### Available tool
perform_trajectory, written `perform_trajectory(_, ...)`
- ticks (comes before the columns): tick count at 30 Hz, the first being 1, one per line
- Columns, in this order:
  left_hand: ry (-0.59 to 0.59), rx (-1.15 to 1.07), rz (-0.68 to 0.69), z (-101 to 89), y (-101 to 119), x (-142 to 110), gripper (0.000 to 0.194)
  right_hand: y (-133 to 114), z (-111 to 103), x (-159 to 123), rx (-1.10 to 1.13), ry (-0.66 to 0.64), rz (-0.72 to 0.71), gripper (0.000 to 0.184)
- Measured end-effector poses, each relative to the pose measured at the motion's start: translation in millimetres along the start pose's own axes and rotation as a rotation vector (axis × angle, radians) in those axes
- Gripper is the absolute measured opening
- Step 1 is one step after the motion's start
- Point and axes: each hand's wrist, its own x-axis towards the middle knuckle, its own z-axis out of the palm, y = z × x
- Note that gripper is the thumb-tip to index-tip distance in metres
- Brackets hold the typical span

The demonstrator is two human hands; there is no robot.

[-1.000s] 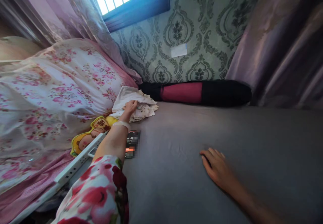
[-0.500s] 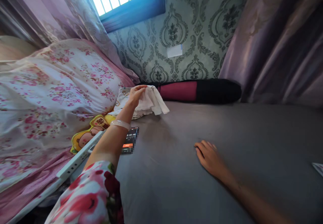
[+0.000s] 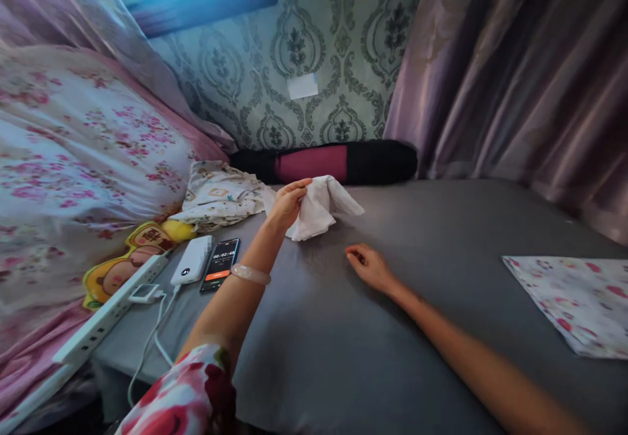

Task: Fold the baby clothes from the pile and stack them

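My left hand (image 3: 288, 202) pinches the upper edge of a small white garment (image 3: 316, 212), which hangs over the grey bed sheet (image 3: 304, 330) with a sleeve-like part sticking out to the right. To its left lies a crumpled patterned cloth (image 3: 223, 193), cream with small prints. My right hand (image 3: 371, 266) is low over the sheet, right of the garment and apart from it. Its fingers are curled in, and nothing shows in them.
A phone (image 3: 220, 265) with a running timer, a white power bank (image 3: 193, 260) and a power strip (image 3: 115, 307) lie at left. At right is a folded printed cloth (image 3: 579, 304). A black-and-red long bag (image 3: 314, 163) lies along the wall.
My left hand has drawn the white garment to the right, off the patterned cloth. My right hand's fingers have curled in. The view has turned right, showing more of the folded cloth.
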Motion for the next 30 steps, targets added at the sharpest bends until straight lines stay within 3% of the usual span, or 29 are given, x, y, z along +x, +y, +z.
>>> perform_trajectory(4, -0.031, -0.042, -0.09, 22.5, -19.1, -17.0, 0.028, -11.2, -6.2, 10.4, 0.486, 0.059, 0.283, 0.042)
perform_trajectory(6, -0.064, -0.052, -0.11, 32.9, -23.3, -24.4, 0.029, -14.3, -12.2, 16.5, 0.639, 0.141, 0.357, 0.045)
perform_trajectory(9, -0.147, -0.052, -0.122, 46.5, -23.7, -34.6, 0.028, -19.6, -24.9, 24.3, 0.634, 0.266, 0.3, 0.036)
perform_trajectory(13, -0.267, -0.031, -0.161, 58.7, -20.5, -45.7, 0.028, -31.6, -41.9, 24.9, 0.575, 0.265, 0.154, 0.04)
perform_trajectory(17, -0.294, 0.029, -0.159, 61.2, -22.6, -49.7, 0.032, -40.3, -52.5, 14.4, 0.487, 0.173, 0.225, 0.021)
perform_trajectory(22, -0.227, 0.105, -0.11, 54.1, -35.1, -45.5, 0.035, -48.6, -63.1, 2.7, 0.574, 0.135, 0.265, 0.03)
perform_trajectory(26, -0.213, 0.184, -0.11, 49.4, -46.0, -47.1, 0.037, -60.2, -76.7, 0.6, 0.744, 0.194, 0.337, 0.037)
perform_trajectory(30, -0.285, 0.303, -0.066, 50.1, -52.0, -59.0, 0.037, -66.8, -92.6, 2.0, 0.83, 0.287, 0.365, 0.038)
